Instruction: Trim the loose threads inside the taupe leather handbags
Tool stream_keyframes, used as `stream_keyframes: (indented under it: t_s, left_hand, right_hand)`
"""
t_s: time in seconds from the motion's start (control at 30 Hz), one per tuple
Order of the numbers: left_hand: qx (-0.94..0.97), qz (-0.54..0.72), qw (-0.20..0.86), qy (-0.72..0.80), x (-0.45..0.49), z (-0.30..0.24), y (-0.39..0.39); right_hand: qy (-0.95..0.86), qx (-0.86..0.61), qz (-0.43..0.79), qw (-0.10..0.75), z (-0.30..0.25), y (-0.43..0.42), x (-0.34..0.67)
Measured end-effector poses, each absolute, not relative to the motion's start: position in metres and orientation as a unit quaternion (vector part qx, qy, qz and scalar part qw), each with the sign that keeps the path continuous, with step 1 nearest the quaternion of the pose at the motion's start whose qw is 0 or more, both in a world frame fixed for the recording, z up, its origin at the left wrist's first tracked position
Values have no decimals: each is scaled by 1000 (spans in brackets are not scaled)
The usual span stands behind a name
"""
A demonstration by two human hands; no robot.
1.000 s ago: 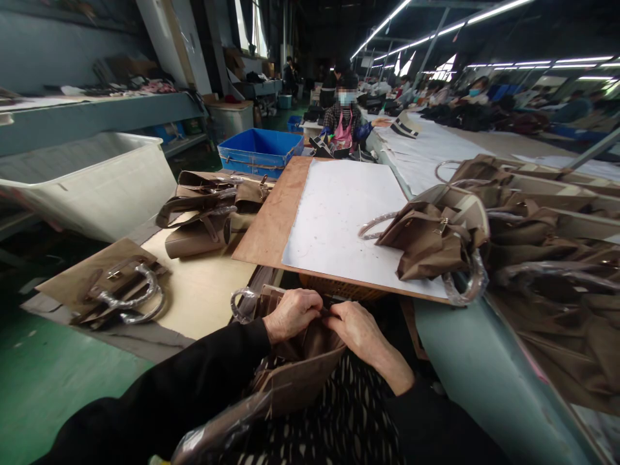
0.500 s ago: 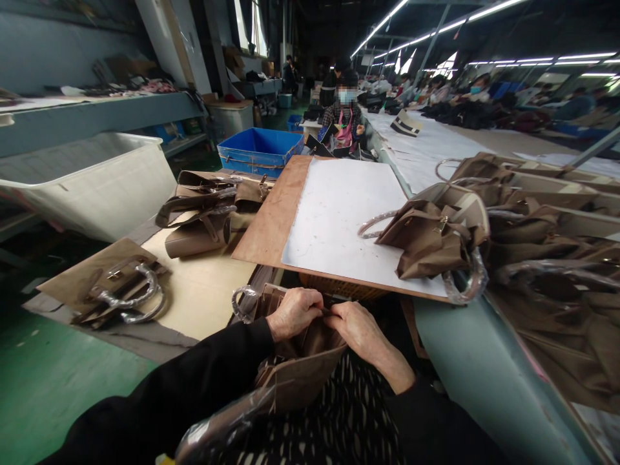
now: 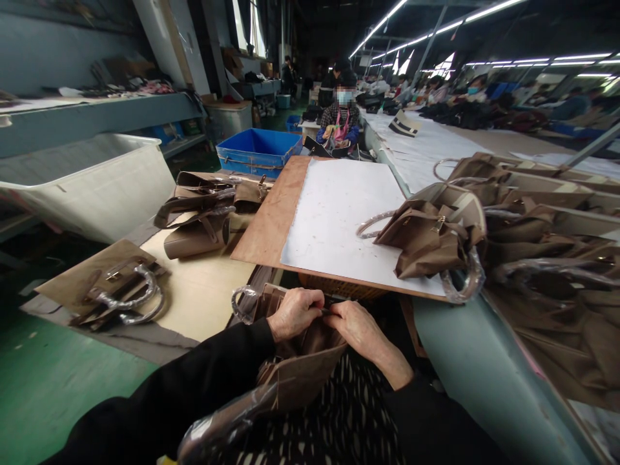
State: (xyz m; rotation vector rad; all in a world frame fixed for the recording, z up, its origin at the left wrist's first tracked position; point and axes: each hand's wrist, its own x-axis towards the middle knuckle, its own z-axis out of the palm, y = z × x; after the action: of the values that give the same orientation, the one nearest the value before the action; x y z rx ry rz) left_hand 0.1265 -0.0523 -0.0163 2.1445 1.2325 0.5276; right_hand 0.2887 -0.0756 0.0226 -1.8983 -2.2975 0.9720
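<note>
A brown handbag [image 3: 305,374] rests in my lap, its mouth facing up and its handles wrapped in clear plastic. My left hand [image 3: 296,314] pinches the bag's upper edge near the far side. Close beside it, my right hand [image 3: 356,329] grips the same edge with its fingers curled inward. The fingertips of both hands nearly meet; exactly what lies between them is hidden. One plastic-wrapped handle [image 3: 245,303] stands up left of my left hand, and the other handle [image 3: 227,413] hangs toward me.
Ahead lies a board with white paper [image 3: 346,213], a brown bag [image 3: 431,232] on its right edge. More bags [image 3: 557,258] pile up at right; others [image 3: 198,232] lie on the left table. Behind stand a blue bin [image 3: 259,152], a white tub [image 3: 92,184] and a seated co-worker [image 3: 341,119].
My hands and the handbag have stayed almost still. The co-worker in the background has shifted their arms and hands. The view has moved very slightly.
</note>
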Motion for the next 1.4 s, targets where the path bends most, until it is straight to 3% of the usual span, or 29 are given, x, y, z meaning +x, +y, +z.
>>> stream_keyframes:
  t_s: [0.43, 0.67, 0.87, 1.4]
  left_hand:
    - [780, 238, 332, 473, 130, -11, -54]
    - [811, 198, 364, 413, 121, -6, -45]
    - [860, 123, 291, 402, 101, 7, -36]
    - [853, 179, 234, 431, 90, -7, -41]
  right_hand:
    - [-744, -594, 305, 29, 24, -70, 281]
    - [-757, -575, 305, 49, 20, -67, 281]
    - [-757, -577, 301, 56, 17, -68, 283]
    - [-735, -601, 301, 88, 11, -71, 289]
